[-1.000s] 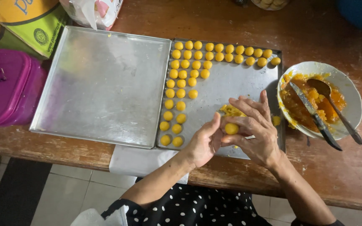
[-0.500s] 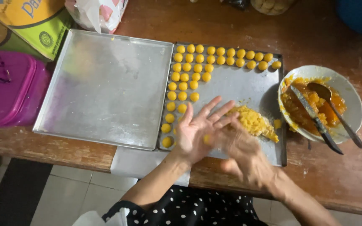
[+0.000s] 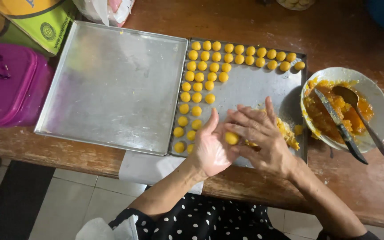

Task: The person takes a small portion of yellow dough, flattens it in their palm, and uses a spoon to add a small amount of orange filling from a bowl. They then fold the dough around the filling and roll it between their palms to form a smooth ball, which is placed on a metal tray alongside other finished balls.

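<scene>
A small yellow dough ball, round with no long axis, sits between the two palms over the near edge of the right baking tray. The left hand cups it from below, fingers open and pointing away; the right hand lies flat across it, fingers spread. Rows of finished balls fill the tray's far and left sides. A dough heap lies right of the hands. An empty tray lies left, a bowl of orange filling right, on the counter.
</scene>
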